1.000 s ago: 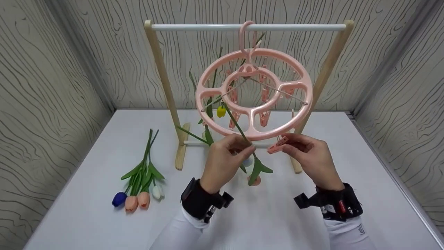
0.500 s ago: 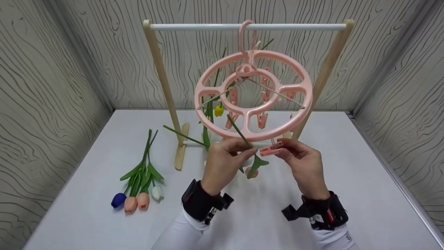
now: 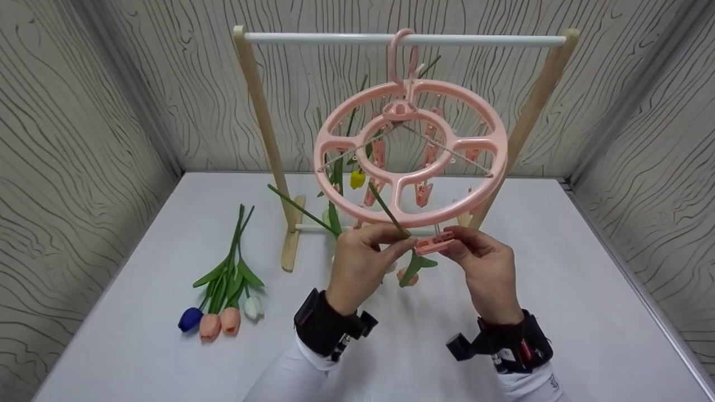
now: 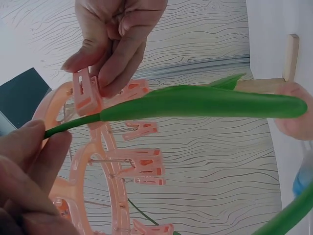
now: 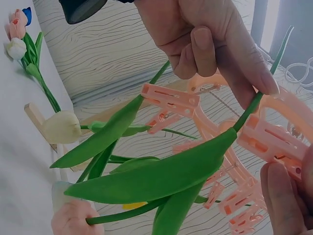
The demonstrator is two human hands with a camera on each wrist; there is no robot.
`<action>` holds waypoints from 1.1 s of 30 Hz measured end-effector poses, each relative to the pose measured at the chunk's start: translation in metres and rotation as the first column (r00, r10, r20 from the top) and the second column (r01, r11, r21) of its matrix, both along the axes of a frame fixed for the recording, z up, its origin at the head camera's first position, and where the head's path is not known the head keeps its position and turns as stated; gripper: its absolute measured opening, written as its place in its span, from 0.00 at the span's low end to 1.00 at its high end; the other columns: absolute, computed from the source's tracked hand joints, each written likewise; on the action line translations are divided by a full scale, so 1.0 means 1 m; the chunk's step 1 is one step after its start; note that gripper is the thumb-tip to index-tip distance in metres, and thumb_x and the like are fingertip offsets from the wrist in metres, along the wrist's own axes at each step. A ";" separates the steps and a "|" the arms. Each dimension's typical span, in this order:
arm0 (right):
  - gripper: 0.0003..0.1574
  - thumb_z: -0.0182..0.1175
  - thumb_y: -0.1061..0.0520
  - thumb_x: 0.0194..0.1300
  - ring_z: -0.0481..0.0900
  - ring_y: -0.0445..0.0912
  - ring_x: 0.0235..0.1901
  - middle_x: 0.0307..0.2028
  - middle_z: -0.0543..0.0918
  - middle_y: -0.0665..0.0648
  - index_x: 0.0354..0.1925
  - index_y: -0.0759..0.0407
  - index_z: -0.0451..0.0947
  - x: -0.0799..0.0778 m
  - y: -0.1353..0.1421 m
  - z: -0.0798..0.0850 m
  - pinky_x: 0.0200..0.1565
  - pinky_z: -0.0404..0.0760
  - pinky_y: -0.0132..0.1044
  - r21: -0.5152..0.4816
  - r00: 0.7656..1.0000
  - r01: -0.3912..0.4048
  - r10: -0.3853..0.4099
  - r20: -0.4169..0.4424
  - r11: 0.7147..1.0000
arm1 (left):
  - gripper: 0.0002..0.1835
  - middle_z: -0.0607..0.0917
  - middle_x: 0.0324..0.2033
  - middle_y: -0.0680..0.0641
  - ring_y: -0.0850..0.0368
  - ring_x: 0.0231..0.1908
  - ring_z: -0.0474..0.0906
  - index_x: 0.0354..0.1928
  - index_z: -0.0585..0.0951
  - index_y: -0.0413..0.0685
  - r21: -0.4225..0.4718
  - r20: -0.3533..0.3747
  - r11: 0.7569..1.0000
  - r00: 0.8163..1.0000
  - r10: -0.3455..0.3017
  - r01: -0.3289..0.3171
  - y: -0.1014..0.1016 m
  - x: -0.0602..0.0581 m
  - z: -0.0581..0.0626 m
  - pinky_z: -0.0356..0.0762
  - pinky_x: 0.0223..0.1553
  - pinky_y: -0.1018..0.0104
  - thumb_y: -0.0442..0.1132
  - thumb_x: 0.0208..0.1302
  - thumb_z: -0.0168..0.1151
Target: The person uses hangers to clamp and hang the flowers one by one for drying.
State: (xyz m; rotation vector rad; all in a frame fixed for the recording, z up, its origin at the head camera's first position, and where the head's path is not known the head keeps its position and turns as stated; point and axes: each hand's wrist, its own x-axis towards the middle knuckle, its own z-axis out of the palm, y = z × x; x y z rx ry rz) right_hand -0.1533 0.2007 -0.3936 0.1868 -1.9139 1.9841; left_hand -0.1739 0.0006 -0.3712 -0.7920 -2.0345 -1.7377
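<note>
My left hand [image 3: 363, 262] pinches the green stem [image 5: 249, 111] of a pink artificial tulip [image 5: 76, 218], its bloom pointing down and its stem end slanting up in front of the hanger. A pink clothespin [image 3: 434, 244], hung from the front rim of the round pink clip hanger [image 3: 413, 216], is held between the thumb and fingers of my right hand [image 3: 486, 271]. In the left wrist view the clothespin's end [image 4: 87, 105] is right at the stem, just above the leaf [image 4: 205, 102]. My left fingers grip the stem close beside it.
The hanger hooks over a white bar [image 3: 313, 38] on a wooden stand [image 3: 262, 117]. Other tulips hang on its left and back, one with a yellow bloom [image 3: 357, 179]. Several tulips [image 3: 220, 296] lie on the white table [image 3: 145, 268] at left.
My right hand has moved left and slightly down with the clothespin, bringing it up to the stem. The left hand has stayed almost in place, holding the tulip.
</note>
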 end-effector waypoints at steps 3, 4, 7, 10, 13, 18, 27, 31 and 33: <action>0.14 0.60 0.68 0.66 0.86 0.52 0.43 0.40 0.85 0.65 0.50 0.72 0.81 0.000 -0.003 0.000 0.48 0.81 0.45 -0.016 1.000 -0.004 0.004 0.002 1.000 | 0.08 0.89 0.33 0.51 0.64 0.35 0.85 0.39 0.89 0.47 0.014 -0.016 1.000 1.000 -0.006 0.006 0.000 -0.001 0.000 0.83 0.39 0.65 0.40 0.59 0.72; 0.14 0.60 0.68 0.66 0.86 0.52 0.43 0.40 0.86 0.64 0.50 0.72 0.81 0.000 -0.004 -0.001 0.48 0.81 0.45 -0.016 1.000 -0.004 0.004 0.004 1.000 | 0.08 0.89 0.33 0.52 0.64 0.35 0.85 0.40 0.89 0.47 0.014 -0.015 1.000 1.000 -0.006 0.007 0.000 -0.001 0.000 0.83 0.40 0.65 0.40 0.59 0.72; 0.14 0.60 0.68 0.66 0.87 0.53 0.42 0.40 0.86 0.65 0.50 0.72 0.81 0.000 -0.006 0.000 0.47 0.81 0.45 -0.014 1.000 -0.014 0.014 0.001 1.000 | 0.08 0.88 0.32 0.54 0.64 0.35 0.85 0.40 0.90 0.48 0.008 -0.011 1.000 1.000 -0.002 0.003 -0.002 -0.001 0.001 0.82 0.41 0.66 0.40 0.59 0.73; 0.15 0.60 0.68 0.66 0.86 0.53 0.43 0.41 0.85 0.65 0.51 0.73 0.80 0.000 -0.008 0.000 0.48 0.81 0.45 -0.014 0.999 -0.038 0.038 -0.006 0.999 | 0.09 0.88 0.32 0.55 0.64 0.35 0.84 0.41 0.90 0.48 -0.002 -0.002 1.000 1.000 0.009 -0.009 -0.003 -0.001 0.002 0.82 0.41 0.66 0.40 0.59 0.72; 0.18 0.59 0.68 0.67 0.86 0.53 0.44 0.43 0.84 0.66 0.54 0.74 0.78 0.000 -0.009 0.000 0.49 0.81 0.45 -0.003 0.997 -0.080 0.080 -0.005 0.997 | 0.09 0.89 0.33 0.55 0.64 0.35 0.83 0.41 0.89 0.47 -0.023 0.002 0.999 1.000 0.027 -0.027 -0.005 -0.001 0.002 0.82 0.38 0.66 0.40 0.59 0.72; 0.19 0.57 0.67 0.70 0.85 0.55 0.46 0.46 0.83 0.67 0.57 0.70 0.78 -0.001 -0.010 -0.002 0.51 0.80 0.46 0.022 0.990 -0.141 0.140 0.018 0.990 | 0.10 0.89 0.33 0.55 0.65 0.34 0.82 0.43 0.89 0.46 -0.054 0.020 0.998 0.999 0.045 -0.044 -0.007 -0.002 0.000 0.81 0.34 0.67 0.40 0.60 0.72; 0.20 0.57 0.63 0.72 0.84 0.56 0.48 0.48 0.83 0.65 0.60 0.64 0.77 -0.009 -0.008 -0.002 0.52 0.80 0.44 0.049 0.976 -0.201 0.196 0.097 0.978 | 0.09 0.88 0.29 0.58 0.64 0.21 0.71 0.41 0.90 0.49 -0.123 0.048 0.988 0.994 0.100 -0.094 -0.010 -0.007 -0.004 0.68 0.21 0.72 0.42 0.62 0.70; 0.21 0.58 0.58 0.73 0.84 0.57 0.49 0.47 0.84 0.66 0.61 0.61 0.77 -0.015 -0.006 -0.003 0.54 0.79 0.44 0.054 0.962 -0.256 0.249 0.114 0.965 | 0.08 0.88 0.29 0.59 0.65 0.19 0.68 0.41 0.91 0.51 -0.153 0.025 0.980 0.991 0.132 -0.127 -0.011 -0.008 -0.007 0.64 0.19 0.72 0.43 0.62 0.70; 0.21 0.59 0.58 0.73 0.83 0.57 0.49 0.47 0.84 0.67 0.61 0.61 0.77 -0.017 -0.005 -0.003 0.54 0.78 0.45 0.059 0.957 -0.274 0.266 0.118 0.960 | 0.08 0.88 0.28 0.59 0.65 0.18 0.68 0.40 0.91 0.51 -0.160 0.019 0.977 0.989 0.147 -0.142 -0.011 -0.009 -0.009 0.64 0.18 0.72 0.44 0.62 0.70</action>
